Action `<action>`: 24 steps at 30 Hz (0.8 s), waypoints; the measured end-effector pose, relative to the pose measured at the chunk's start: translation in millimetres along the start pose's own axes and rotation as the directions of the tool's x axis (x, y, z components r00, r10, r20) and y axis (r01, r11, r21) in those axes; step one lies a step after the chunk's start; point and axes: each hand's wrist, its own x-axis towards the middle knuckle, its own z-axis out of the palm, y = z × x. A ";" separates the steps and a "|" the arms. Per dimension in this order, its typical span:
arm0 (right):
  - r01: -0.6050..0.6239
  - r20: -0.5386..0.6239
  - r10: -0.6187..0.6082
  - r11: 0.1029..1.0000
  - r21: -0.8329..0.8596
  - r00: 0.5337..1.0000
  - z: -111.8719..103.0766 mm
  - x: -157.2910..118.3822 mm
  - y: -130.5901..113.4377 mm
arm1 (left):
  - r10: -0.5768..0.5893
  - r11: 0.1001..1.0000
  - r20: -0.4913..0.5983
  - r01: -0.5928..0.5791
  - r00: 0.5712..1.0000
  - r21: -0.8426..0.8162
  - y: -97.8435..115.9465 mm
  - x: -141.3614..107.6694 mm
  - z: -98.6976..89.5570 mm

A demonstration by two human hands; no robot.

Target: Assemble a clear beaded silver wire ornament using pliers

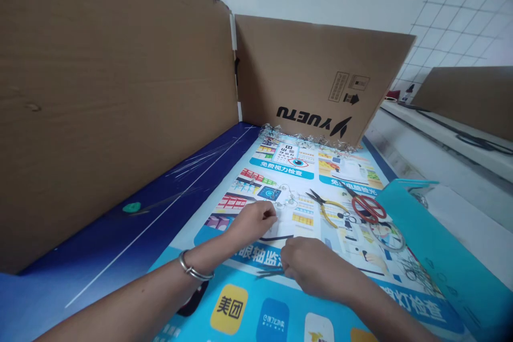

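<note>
My left hand (253, 220), a metal bangle on its wrist, is closed with thumb and forefinger pinched; what it holds, if anything, is too small to make out. Just beyond its fingers lies a thin looped strand with clear beads (286, 199). Nearer to me on the right, my right hand (306, 262) is wrapped round a dark two-pronged tool (269, 273). Its slim prongs point left and stand slightly apart; the handle is hidden in my fist, so I cannot tell whether it is tweezers or pliers.
Yellow-handled pliers (331, 204), red-handled scissors (366, 207), a wire coil (387, 236) and loose wire pieces (419, 272) lie right. A turquoise folder (433, 246) borders them. Clear beaded strands (308, 140) line the back cardboard wall (312, 69). A green lump (132, 207) sits left.
</note>
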 end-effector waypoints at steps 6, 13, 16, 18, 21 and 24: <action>0.072 0.034 -0.071 0.997 -0.030 0.997 1.7 -1.2 -4.8 | 0.017 0.998 0.001 -0.017 1.000 0.054 -2.5 -0.7 1.9; 0.046 -0.007 -0.045 0.987 0.152 0.999 -4.9 1.7 1.7 | 0.036 0.996 -0.001 -0.036 0.999 0.078 -3.3 -1.0 0.9; 0.019 -0.030 -0.012 0.971 0.238 0.999 -5.1 4.7 7.2 | 0.046 0.996 0.001 -0.046 0.999 0.075 -3.1 -1.6 1.1; 0.000 -0.049 0.015 0.956 0.293 0.999 -2.2 7.0 12.9 | 0.051 0.996 0.003 -0.051 0.999 0.069 -3.5 -1.7 1.5; -0.027 -0.074 0.057 0.932 0.361 0.996 4.1 10.3 23.8 | 0.058 0.997 0.009 -0.058 0.998 0.053 -4.4 -1.1 1.9; -0.040 -0.067 0.075 0.909 0.414 0.995 7.0 11.5 34.5 | 0.070 0.997 0.017 -0.071 0.997 0.034 -4.8 0.0 1.4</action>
